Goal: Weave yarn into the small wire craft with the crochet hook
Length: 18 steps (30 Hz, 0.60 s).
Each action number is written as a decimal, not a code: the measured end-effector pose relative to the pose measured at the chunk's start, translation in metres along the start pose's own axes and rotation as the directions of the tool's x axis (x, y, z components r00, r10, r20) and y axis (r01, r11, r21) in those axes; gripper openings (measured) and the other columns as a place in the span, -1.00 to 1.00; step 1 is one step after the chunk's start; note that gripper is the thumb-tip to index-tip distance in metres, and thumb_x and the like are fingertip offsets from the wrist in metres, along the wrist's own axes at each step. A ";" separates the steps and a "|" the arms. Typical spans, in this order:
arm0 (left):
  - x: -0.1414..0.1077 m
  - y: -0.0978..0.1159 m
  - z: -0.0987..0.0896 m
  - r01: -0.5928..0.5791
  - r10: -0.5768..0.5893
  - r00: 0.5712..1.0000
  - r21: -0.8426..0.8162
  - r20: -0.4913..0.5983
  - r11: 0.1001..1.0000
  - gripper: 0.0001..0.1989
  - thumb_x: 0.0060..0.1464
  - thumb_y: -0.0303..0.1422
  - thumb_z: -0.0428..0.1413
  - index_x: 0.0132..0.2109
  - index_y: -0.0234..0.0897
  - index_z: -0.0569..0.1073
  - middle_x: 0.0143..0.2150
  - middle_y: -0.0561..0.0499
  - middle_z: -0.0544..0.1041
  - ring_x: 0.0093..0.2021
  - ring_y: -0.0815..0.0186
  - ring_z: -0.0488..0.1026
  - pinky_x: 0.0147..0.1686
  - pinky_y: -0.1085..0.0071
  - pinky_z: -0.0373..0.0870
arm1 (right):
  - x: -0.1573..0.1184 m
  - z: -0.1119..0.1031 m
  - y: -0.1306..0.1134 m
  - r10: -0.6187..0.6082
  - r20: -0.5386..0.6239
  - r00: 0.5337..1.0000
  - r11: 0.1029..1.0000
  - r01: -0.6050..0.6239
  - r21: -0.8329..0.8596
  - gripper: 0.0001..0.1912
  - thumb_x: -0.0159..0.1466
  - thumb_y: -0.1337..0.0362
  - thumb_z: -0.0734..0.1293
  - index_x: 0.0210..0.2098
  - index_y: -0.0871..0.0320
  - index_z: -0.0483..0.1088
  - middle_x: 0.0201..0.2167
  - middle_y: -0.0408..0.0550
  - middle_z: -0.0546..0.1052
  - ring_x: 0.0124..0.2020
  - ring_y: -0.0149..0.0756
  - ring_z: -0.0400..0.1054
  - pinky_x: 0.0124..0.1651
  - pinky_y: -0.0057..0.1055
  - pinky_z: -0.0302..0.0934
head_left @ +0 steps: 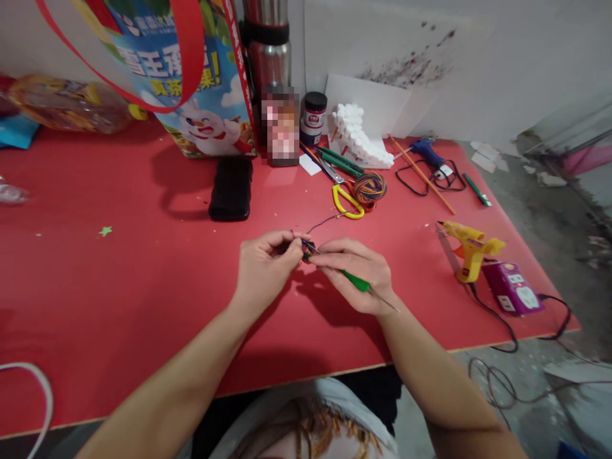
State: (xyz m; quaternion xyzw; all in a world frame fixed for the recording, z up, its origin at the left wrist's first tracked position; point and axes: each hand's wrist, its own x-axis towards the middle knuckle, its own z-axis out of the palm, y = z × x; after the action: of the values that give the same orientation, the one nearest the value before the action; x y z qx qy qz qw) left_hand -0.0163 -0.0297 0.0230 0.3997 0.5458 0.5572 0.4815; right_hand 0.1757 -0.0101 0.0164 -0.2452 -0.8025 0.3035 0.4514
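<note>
My left hand point(268, 258) pinches a small dark, multicoloured crochet piece point(308, 250) between thumb and forefinger. In my right hand point(358, 271) is a crochet hook with a green handle point(354, 280); its thin back end points toward my wrist and its front tip meets the piece. Part of the crochet piece lies hidden behind my fingers. A strand of yarn point(325, 221) runs from it up to a small multicoloured ball of yarn point(370, 187). Yellow-handled scissors point(348, 203) lie beside the ball.
The red table point(157, 268) holds a black case point(231, 189), a shopping bag point(205, 95), a steel flask point(270, 57) and a dark jar point(313, 118). To the right are a yellow glue gun point(471, 247), a purple box point(514, 288), a blue glue gun point(427, 152) and cables.
</note>
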 end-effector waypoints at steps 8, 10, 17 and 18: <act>0.007 0.001 0.000 0.229 -0.205 0.972 -0.271 0.114 0.935 -0.85 -0.12 -0.34 0.43 -0.37 -0.31 0.70 -0.50 -0.02 0.57 -0.66 0.55 0.21 -0.72 0.59 -0.01 | 0.004 -0.003 -0.004 0.074 -0.042 0.996 0.995 -0.071 0.077 -0.71 0.40 0.39 0.39 0.04 0.04 0.67 -0.15 0.08 0.69 -0.12 -0.19 0.61 -0.01 -0.24 0.53; 0.006 0.002 0.000 0.264 -0.236 0.963 -0.287 0.129 0.921 -0.82 -0.15 -0.33 0.45 -0.38 -0.33 0.68 -0.53 0.02 0.53 -0.67 0.57 0.21 -0.72 0.61 -0.04 | 0.004 -0.003 -0.003 0.124 -0.055 0.991 0.984 -0.116 0.133 -0.73 0.41 0.38 0.39 0.03 0.03 0.68 -0.21 0.04 0.71 -0.15 -0.20 0.61 -0.03 -0.23 0.53; 0.004 0.003 0.004 0.207 -0.185 0.978 -0.299 0.101 0.932 -0.84 -0.08 -0.34 0.40 -0.37 -0.33 0.64 -0.47 0.02 0.58 -0.67 0.58 0.19 -0.73 0.61 0.00 | 0.002 0.000 0.001 0.174 -0.120 0.977 0.964 -0.144 0.224 -0.76 0.42 0.38 0.39 -0.03 0.06 0.69 -0.29 0.01 0.69 -0.26 -0.24 0.60 -0.12 -0.24 0.51; 0.004 0.003 0.005 0.194 -0.173 0.980 -0.296 0.095 0.935 -0.85 -0.07 -0.34 0.40 -0.37 -0.33 0.65 -0.45 0.01 0.59 -0.67 0.58 0.20 -0.73 0.61 0.01 | 0.002 0.000 0.001 0.167 -0.125 0.978 0.965 -0.136 0.223 -0.77 0.41 0.38 0.39 -0.04 0.07 0.69 -0.29 0.01 0.69 -0.27 -0.23 0.60 -0.14 -0.25 0.51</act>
State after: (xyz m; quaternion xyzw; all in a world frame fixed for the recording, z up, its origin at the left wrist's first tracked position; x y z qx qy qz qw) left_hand -0.0129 -0.0243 0.0263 0.2868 0.4718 0.5735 0.6052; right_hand 0.1750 -0.0085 0.0168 -0.2774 -0.7095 0.4034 0.5069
